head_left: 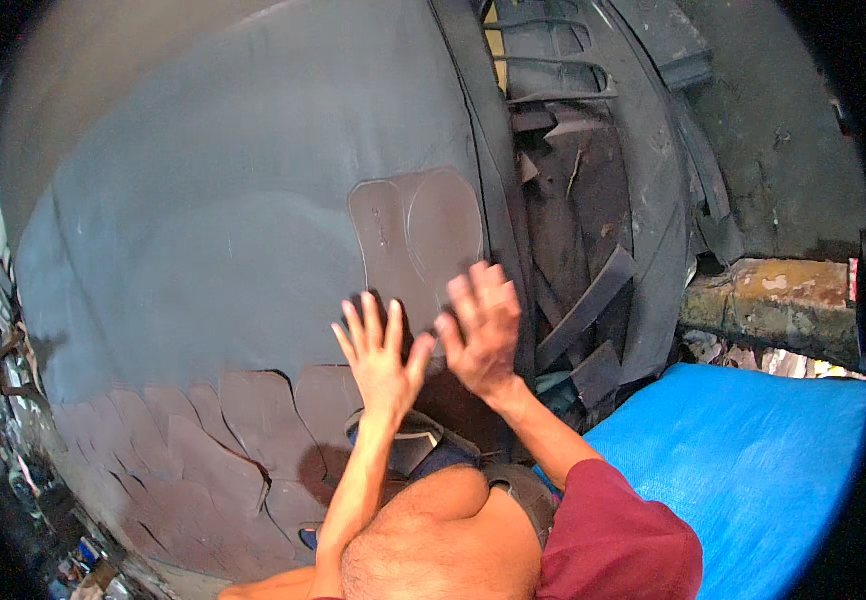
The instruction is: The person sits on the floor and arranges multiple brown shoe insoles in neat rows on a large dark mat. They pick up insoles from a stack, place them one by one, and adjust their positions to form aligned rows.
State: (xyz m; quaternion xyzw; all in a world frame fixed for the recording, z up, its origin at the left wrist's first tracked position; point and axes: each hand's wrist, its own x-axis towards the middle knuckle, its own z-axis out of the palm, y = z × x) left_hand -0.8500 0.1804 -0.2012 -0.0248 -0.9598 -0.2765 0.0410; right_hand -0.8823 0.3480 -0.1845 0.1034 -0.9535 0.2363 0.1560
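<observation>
A brown piece [415, 215] with the outlines of two shoe soles lies on a large dark grey sheet [223, 220], close to the sheet's right edge. My left hand [381, 352] is at the near end of the brown piece, palm down and fingers spread. Slightly blurred, my right hand [483, 330] is over its near right corner with the fingers apart. Neither hand holds anything. Whether the palms touch the piece or hover just above it, I cannot tell. The hands hide its near end.
Several brown sole-shaped pieces [193, 450] overlap at the lower left. Right of the sheet, dark offcut strips [593, 305] lie in a gap beside a cut-out grey sheet [553, 75]. A blue woven sheet [743, 470] covers the lower right, below a worn ledge [773, 295]. Scraps litter the left edge.
</observation>
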